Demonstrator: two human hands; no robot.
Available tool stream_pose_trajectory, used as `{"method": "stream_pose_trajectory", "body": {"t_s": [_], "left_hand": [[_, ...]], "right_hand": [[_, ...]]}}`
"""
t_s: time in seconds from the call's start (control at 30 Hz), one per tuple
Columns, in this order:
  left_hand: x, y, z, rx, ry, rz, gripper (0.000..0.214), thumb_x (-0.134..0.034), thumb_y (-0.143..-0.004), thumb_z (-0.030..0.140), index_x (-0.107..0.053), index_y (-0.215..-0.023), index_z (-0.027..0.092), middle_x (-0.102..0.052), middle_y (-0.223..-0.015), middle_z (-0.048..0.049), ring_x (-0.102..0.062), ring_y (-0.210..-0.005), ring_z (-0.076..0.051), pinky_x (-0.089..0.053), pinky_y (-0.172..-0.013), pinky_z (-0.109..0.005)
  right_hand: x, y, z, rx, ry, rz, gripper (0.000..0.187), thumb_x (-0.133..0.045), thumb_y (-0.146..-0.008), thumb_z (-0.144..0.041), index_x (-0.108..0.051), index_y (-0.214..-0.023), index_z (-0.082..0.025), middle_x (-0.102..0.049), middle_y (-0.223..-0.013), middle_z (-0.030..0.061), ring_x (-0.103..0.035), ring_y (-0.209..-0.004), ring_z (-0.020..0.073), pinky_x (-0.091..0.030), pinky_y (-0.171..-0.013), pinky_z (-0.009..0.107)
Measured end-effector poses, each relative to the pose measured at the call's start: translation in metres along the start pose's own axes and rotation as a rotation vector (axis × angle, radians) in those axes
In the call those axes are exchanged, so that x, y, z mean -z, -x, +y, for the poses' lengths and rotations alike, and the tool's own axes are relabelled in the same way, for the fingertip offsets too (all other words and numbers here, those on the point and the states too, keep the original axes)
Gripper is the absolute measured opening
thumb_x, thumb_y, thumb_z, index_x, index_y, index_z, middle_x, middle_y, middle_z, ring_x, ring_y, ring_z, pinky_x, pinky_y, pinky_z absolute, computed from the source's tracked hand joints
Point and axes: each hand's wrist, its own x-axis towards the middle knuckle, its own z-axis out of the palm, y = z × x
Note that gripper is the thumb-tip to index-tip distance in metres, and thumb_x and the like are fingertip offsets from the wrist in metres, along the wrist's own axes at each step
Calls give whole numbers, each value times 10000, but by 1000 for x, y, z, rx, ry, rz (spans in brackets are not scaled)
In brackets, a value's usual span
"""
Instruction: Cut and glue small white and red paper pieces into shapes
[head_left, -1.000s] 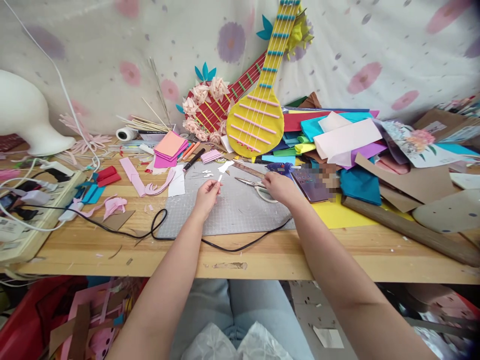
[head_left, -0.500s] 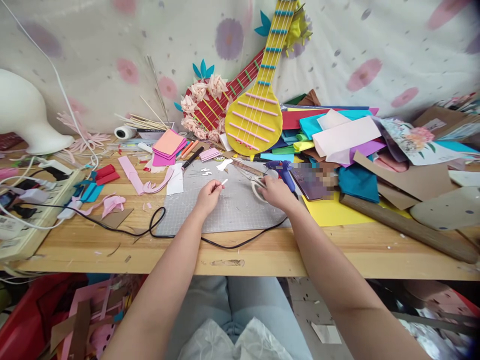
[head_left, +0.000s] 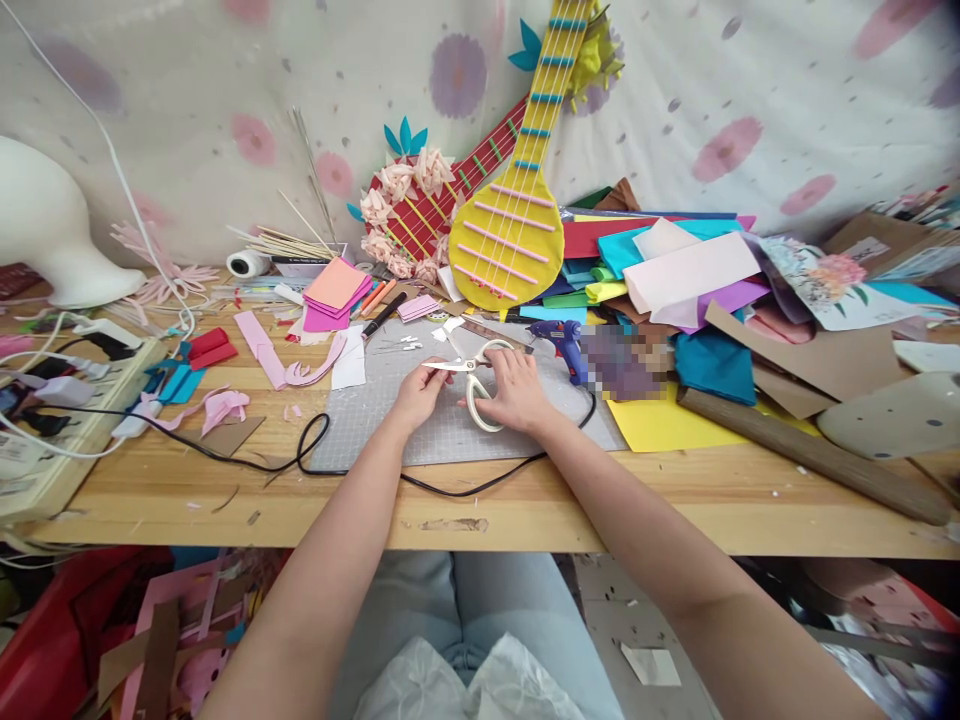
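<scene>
Above the grey cutting mat (head_left: 375, 425), between the two hands, is a pair of scissors (head_left: 471, 366) with cream-white handle loops and slim metal blades, spread apart in a V. The long axis runs roughly sideways: handles to the right, blades to the left — one blade lies almost level at the left hand (head_left: 421, 394), the other slants up and away. The right hand (head_left: 516, 388) grips the loops, its fingers curled about them. The left hand's thumb and fingers are pinched closed on a small white strip, which the lower blade hides.

Just beyond the blades lie white paper scraps (head_left: 452, 326), with smaller white bits (head_left: 410, 343) to their left. A blue glue gun (head_left: 564, 345) stands near the right hand, and its black cord (head_left: 472, 493) loops along the mat's front edge, passing behind the right forearm — well below the blades. Farther back leans a yellow lute-shaped piece (head_left: 508, 240).
</scene>
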Motion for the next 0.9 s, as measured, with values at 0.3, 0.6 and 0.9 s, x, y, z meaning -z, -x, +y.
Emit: {"method": "stream_pose_trajectory", "body": {"t_s": [0.3, 0.6, 0.9], "left_hand": [[0, 1, 2, -38, -30, -10, 156, -501, -779, 284, -603, -793, 168, -558, -676, 6, -500, -649, -106, -401, -659, -234], [2, 0, 0, -5, -78, 35, 118, -507, -765, 245, -591, -739, 166, -569, -661, 7, -527, -658, -112, -412, -672, -241], [2, 1, -4, -25, -130, 8, 161, -511, -769, 293, -611, -772, 166, -592, -686, -3, -532, -680, -117, -404, -678, -243]], "right_hand": [[2, 0, 2, 36, -6, -2, 475, -517, -708, -482, -466, -1041, -146, -561, -1051, 127, -459, -1000, 260, -264, -835, 356], [4, 0, 3, 44, -7, -19, 311, -458, -755, -407, -478, -940, -158, -611, -893, 83, -516, -858, 220, -262, -774, 325], [-1, -1, 1, 10, 62, -10, 243, -449, -740, -313, -468, -917, -148, -589, -903, 114, -491, -900, 250, -270, -816, 344]]}}
